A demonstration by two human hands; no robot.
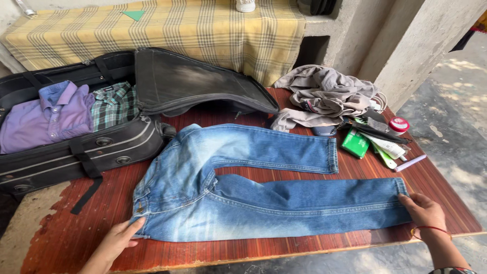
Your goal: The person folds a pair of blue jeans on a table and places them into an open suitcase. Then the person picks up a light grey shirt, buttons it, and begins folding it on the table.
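Lying between both open grips, left hand (115, 242) at waistband, right hand (423, 210) at hem: jeans (253, 198).

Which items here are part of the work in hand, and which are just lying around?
In hand: blue jeans, left hand at the waistband, right hand at the leg hem.

Lying about: open black suitcase with folded purple shirt and checked shirt, grey garment, green box, white marker.

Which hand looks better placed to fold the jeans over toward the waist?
Probably the right hand: it rests on the leg hem of the jeans, the free end. The left hand sits at the waistband.
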